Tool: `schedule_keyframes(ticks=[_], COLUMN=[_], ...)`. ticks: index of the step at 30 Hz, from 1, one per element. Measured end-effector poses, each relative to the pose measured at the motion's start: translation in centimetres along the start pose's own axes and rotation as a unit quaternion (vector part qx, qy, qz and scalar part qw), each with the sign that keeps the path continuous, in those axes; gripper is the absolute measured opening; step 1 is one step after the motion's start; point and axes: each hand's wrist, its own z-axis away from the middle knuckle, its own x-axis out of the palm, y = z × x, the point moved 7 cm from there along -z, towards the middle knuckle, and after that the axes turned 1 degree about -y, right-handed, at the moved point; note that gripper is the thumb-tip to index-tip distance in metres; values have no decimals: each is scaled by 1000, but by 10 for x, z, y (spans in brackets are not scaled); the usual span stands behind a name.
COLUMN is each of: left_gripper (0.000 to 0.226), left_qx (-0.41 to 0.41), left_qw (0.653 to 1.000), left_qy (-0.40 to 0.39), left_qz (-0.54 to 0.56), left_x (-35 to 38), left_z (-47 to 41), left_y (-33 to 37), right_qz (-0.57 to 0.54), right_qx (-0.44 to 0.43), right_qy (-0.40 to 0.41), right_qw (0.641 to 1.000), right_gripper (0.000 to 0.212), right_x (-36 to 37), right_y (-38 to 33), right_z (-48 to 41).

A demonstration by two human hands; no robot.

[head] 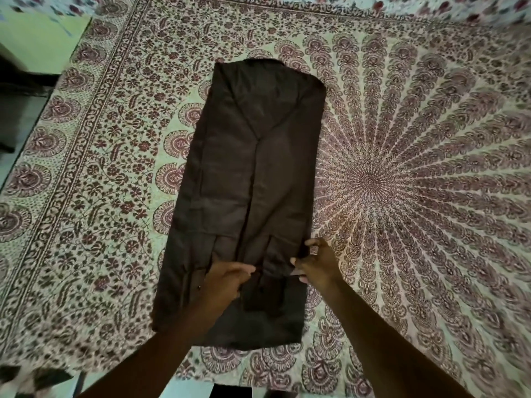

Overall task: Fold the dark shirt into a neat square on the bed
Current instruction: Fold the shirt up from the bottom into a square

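Note:
The dark shirt (253, 179) lies flat on the bed as a long narrow strip, both sides folded in so they meet along a centre seam, collar end far from me. My left hand (227, 278) rests on its lower middle, fingers curled and pinching the cloth near the seam. My right hand (317, 264) sits at the shirt's right edge, fingers bent and gripping the fabric there. Both hands hold the shirt about a quarter of the way up from its near hem.
The bed is covered by a cream and maroon patterned sheet (416, 182) with a round mandala at the right. The bed's left edge (43, 110) drops to a dark floor. The near edge of the bed runs along the bottom of the view.

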Motion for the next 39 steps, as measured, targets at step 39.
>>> schedule_keyframes(ticks=[39], left_gripper=[34], left_qx=[85], left_qw=[934], left_qy=[118], left_qz=[-325], left_x=[-5], left_z=[-65], left_y=[87], right_qz=[153], right_qx=[-181], right_qy=[169], right_qw=[957], right_gripper=[53], right_x=[-5], right_y=[-53], right_z=[-16])
